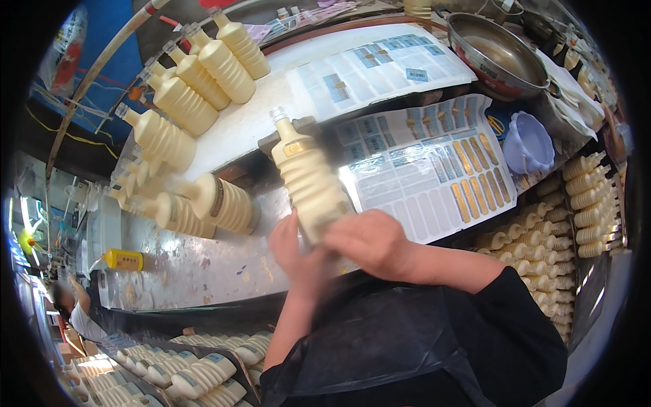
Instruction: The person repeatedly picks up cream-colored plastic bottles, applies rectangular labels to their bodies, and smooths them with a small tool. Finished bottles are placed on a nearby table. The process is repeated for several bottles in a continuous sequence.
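Observation:
A cream-coloured ribbed bottle (308, 176) with a clear neck and a gold label near its shoulder lies tilted in front of me, neck pointing away. Its shoulder rests by a dark block (266, 144) at the edge of the raised white board. My left hand (290, 245) grips the bottle's base from the left, smeared by motion. Closed fingers of my right hand (366, 243) press against the lower right side of the same bottle; whether they also pinch something small is hidden. Right of the bottle lies a sheet of gold and blue labels (434, 163).
Similar bottles (227, 68) stand at the back left; others (217, 200) are nearer. A second label sheet (380, 68), a metal pan (498, 54) and a lilac bucket (527, 144) lie beyond. A yellow bottle (123, 260) is left. Racked bottles (203, 376) fill the lower left.

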`<state>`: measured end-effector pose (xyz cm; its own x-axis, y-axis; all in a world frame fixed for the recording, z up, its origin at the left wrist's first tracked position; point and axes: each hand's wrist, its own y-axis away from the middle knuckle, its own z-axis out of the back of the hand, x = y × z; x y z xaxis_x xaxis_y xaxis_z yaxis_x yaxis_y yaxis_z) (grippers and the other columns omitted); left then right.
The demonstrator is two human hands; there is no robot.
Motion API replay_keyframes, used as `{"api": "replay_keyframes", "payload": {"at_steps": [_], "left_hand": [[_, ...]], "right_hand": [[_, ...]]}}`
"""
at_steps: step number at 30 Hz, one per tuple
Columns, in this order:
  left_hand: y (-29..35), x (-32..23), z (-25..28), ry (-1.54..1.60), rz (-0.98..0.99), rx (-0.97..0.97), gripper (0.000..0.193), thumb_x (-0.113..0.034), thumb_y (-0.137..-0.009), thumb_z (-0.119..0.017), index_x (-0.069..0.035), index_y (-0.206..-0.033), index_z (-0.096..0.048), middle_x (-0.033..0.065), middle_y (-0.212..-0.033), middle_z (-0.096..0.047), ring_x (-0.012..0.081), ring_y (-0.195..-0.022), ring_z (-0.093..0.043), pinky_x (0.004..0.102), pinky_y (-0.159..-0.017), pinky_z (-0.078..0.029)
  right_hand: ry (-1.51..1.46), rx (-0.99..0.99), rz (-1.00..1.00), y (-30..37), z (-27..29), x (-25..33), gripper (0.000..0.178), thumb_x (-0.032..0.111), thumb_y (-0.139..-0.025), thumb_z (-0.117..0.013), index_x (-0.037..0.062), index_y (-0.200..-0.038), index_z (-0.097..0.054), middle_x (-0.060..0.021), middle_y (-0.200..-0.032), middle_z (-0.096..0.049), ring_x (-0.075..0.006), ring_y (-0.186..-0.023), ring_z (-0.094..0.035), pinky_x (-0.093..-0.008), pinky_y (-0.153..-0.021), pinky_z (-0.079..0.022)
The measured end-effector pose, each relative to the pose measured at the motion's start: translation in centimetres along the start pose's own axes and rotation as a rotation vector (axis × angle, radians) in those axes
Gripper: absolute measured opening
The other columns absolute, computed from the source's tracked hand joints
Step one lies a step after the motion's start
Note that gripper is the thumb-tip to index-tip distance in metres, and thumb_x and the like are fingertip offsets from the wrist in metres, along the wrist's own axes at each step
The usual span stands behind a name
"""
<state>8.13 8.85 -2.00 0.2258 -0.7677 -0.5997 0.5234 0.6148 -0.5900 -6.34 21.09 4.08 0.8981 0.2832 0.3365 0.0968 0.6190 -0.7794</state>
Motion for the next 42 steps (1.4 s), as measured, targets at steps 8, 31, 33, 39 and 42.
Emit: {"api": "replay_keyframes", "payload": {"at_steps": [8,31,33,39,42], "left_hand": [[-0.2,-0.5,0.3,-0.061,0.02,0.019,0.077,-0.02,-0.069,-0.093,-0.001,-0.136,-0.061,0.015,-0.126,-0.065,0.0335,-0.118,-0.058,0.0439,-0.104,-0.042],[-1.9,0.2,1.5,0.003,-0.069,0.011,0.07,-0.011,-0.069,-0.091,-0.005,-0.131,-0.058,0.015,-0.135,-0.053,0.0344,-0.125,-0.053,0.0432,-0.109,-0.042],[-1.7,0.5,0.6,0.006,-0.062,0.021,0.072,-0.013,-0.068,-0.092,-0.005,-0.131,-0.058,0.016,-0.135,-0.051,0.0356,-0.125,-0.052,0.0434,-0.108,-0.043],[-1.6,0.0,-0.6,-0.013,-0.073,0.094,0.078,-0.013,-0.067,-0.094,-0.006,-0.134,-0.056,0.017,-0.138,-0.047,0.0362,-0.127,-0.051,0.0447,-0.106,-0.045],[-1.1,1.1,-0.4,0.015,-0.061,0.107,0.082,-0.015,-0.066,-0.094,-0.007,-0.137,-0.053,0.0173,-0.139,-0.046,0.037,-0.128,-0.049,0.0455,-0.106,-0.045]], "right_hand": [[-0.331,-0.221,-0.66,-7.9,-1.2,-5.2,0.025,0.005,-0.092,-0.06,0.0014,-0.116,-0.064,-0.0184,-0.108,-0.069,-0.0339,-0.095,-0.068,-0.0402,-0.085,-0.054],[-0.974,-0.256,-1.179,-3.9,-1.9,-12.9,0.025,0.007,-0.099,-0.062,0.0019,-0.123,-0.065,-0.0071,-0.109,-0.071,-0.0112,-0.095,-0.066,-0.0245,-0.085,-0.053],[-1.072,-0.267,-1.276,-3.8,-1.5,-12.9,0.018,0.014,-0.101,-0.061,0.0031,-0.112,-0.069,-0.0056,-0.099,-0.072,-0.0121,-0.086,-0.067,-0.0241,-0.077,-0.054],[-0.393,-0.077,-1.204,-3.7,4.4,-15.2,0.021,0.021,-0.094,-0.063,0.0037,-0.093,-0.075,-0.0078,-0.081,-0.071,-0.0175,-0.075,-0.069,-0.0319,-0.068,-0.053],[0.385,-0.195,-0.694,-2.9,7.4,-19.9,0.023,0.018,-0.091,-0.062,0.0036,-0.103,-0.075,-0.0151,-0.092,-0.071,-0.0309,-0.089,-0.072,-0.0434,-0.079,-0.055]]}}
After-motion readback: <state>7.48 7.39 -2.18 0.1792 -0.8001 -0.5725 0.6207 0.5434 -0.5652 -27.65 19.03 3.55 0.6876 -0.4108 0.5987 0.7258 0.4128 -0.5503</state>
